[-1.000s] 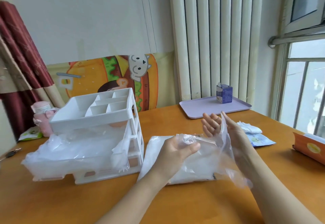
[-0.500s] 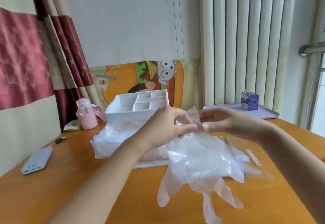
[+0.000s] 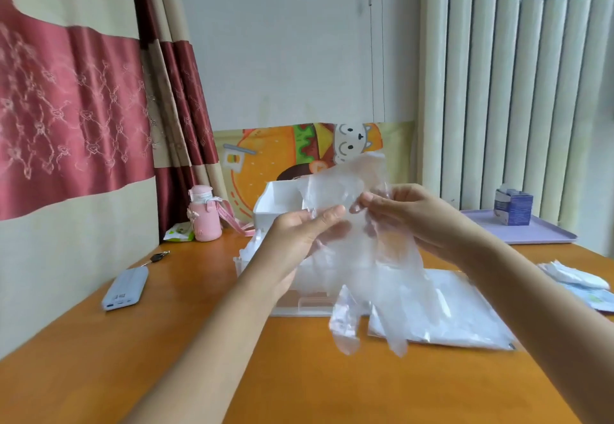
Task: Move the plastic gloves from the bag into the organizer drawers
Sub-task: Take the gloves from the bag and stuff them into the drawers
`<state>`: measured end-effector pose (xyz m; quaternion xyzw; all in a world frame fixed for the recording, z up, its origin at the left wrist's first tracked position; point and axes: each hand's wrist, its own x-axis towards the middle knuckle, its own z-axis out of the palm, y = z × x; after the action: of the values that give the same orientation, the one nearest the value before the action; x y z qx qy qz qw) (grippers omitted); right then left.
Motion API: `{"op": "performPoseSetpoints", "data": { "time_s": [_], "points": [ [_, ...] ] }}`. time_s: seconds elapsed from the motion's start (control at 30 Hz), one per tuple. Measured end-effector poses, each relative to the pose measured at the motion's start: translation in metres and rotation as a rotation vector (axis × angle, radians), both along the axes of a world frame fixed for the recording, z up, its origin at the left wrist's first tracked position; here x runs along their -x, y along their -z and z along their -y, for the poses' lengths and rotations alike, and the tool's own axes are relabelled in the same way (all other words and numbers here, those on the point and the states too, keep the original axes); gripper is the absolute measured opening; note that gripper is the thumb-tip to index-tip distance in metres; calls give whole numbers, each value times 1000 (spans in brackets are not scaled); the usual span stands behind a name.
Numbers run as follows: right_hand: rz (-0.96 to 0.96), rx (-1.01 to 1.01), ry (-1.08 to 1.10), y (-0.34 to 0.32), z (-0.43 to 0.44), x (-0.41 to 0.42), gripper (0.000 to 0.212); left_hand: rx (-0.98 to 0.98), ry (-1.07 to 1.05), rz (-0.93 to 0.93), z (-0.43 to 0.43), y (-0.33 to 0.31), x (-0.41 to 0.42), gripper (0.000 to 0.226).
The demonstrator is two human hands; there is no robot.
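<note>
Over by the left edge of the table (image 3: 99, 357) lies the grey power bank (image 3: 124, 289), with the pink bottle (image 3: 204, 214) near the back edge. Neither of them is my concern. Mid-table stands the white organizer (image 3: 282, 199) with a drawer (image 3: 247, 259) pulled out toward me. My left arm hides most of the drawer, so I can't tell how full it is.

My left hand (image 3: 299, 240) pinches the film between thumb and fingertips. The plastic gloves (image 3: 375, 274) hang between my hands, cuff edge poking up above them and fingers dangling down, right in front of the organizer. My right hand (image 3: 415, 220) has its fingers curled and nips the upper edge just beside the left.

A second ago both hands were down at the bag, working this bunch loose. Now it's up and completely clear of it, and higher than half a second back.

The bag (image 3: 448, 310) lies flat on the table, right of the organizer and beneath the dangling glove fingers. Farther right, the lilac tray (image 3: 531, 235) sits at the back edge.

So extraction looks done for this bunch. I reckon what's left is carrying it left and down into that drawer.
</note>
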<state>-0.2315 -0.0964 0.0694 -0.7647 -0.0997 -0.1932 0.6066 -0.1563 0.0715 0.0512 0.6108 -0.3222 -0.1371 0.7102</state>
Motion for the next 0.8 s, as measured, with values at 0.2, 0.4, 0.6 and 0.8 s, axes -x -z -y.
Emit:
{"op": "performPoseSetpoints", "data": {
  "time_s": [0.2,0.4,0.6,0.8],
  "points": [
    [-43,65,-60,-10,-11,-7,42,-79,-127,213,-21,-15,-19,14],
    [-129,285,-64,-40,-16,-16,49,-512,-1,511,-34,-32,-28,16],
    [-272,383,-77,-51,-12,-35,52,-583,41,584,-40,-41,-43,17],
    [-223,473,-172,-47,-16,-54,40,-566,53,569,-43,-36,-59,25]
  ]
}}
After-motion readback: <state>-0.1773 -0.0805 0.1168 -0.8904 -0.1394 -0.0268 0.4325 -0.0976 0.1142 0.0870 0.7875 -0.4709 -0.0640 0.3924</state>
